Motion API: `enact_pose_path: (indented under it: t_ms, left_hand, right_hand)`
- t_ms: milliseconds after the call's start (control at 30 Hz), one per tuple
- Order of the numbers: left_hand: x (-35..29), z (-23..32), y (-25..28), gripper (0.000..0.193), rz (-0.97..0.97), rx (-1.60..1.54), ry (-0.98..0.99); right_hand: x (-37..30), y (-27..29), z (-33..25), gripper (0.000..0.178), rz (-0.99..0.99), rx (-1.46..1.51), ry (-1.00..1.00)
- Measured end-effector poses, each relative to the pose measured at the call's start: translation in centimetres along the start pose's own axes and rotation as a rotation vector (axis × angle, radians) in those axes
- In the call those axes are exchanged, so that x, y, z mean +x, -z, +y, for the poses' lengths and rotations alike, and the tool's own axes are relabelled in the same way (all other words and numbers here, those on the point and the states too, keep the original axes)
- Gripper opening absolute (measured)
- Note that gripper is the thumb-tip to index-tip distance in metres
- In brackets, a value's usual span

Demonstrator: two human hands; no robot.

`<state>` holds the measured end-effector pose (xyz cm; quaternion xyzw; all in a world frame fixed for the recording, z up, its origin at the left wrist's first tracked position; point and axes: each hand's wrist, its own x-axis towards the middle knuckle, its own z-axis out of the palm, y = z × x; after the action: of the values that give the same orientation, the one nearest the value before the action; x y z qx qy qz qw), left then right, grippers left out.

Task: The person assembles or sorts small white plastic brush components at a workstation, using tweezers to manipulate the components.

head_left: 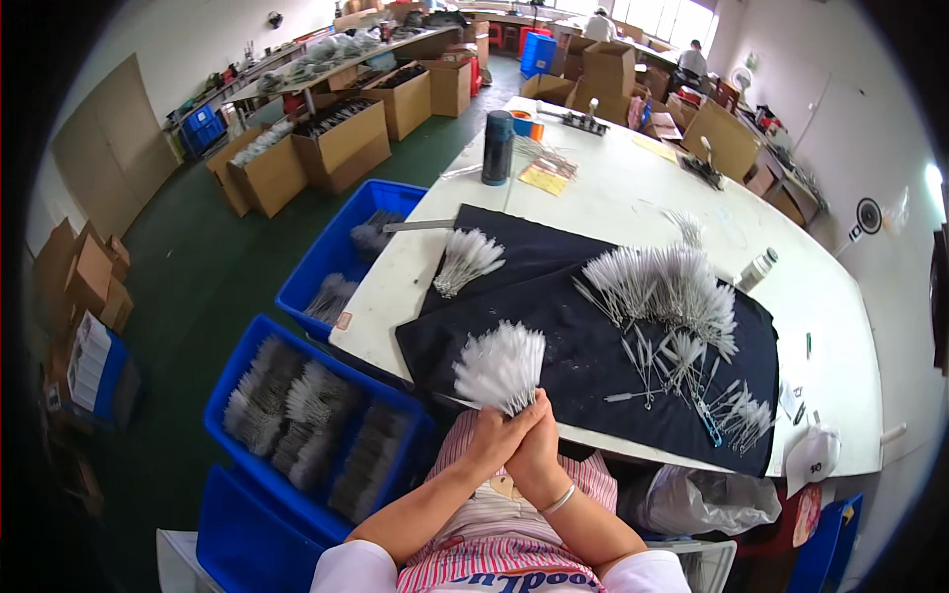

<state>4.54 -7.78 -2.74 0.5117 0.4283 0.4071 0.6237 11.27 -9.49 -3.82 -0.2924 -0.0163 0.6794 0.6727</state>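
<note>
Close to my body, at the table's front edge, I hold a fanned bundle of white-bristled wire tube brushes [502, 364] upright. My left hand [488, 441] and my right hand [537, 447] are closed together round its wire stems; the palms and most fingertips are hidden. Beyond it, a smaller bunch of brushes [467, 259] lies on the dark cloth [563, 395]. A large heap of brushes [662, 292] spreads over the cloth to the right. Loose brushes [682, 361] lie nearer, beside a blue-handled tool [708, 423] whose kind I cannot make out.
Blue bins of brushes [229, 368] stand left of the white table [791, 326]. On the table are a dark bottle [497, 148], a small white bottle [756, 269] and a metal ruler [420, 225]. Cardboard boxes [341, 148] line the floor behind. Two people sit far back.
</note>
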Motion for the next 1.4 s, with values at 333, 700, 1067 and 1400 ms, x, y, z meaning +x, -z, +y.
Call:
enact_pose_path:
  t_ms: [333,700,1067,1400]
  left_hand:
    - [2.1,3.9,0.9,0.024,-0.398,-0.423,0.393]
    - [0.6,4.6,-0.3,0.04,-0.54,-0.58,0.419]
    - [1.3,4.0,1.9,0.038,-0.374,-0.608,0.358]
    - [1.6,4.5,1.4,0.028,-0.228,-0.355,0.261]
  right_hand:
    - [-0.5,1.7,-10.0,0.025,0.035,-0.775,0.683]
    - [1.1,-0.6,-13.3,0.031,-0.28,-0.633,0.601]
    - [3.5,-1.6,-12.3,0.034,-0.344,-0.576,0.449]
    - [3.8,-2.9,-12.3,0.041,-0.384,-0.973,0.705]
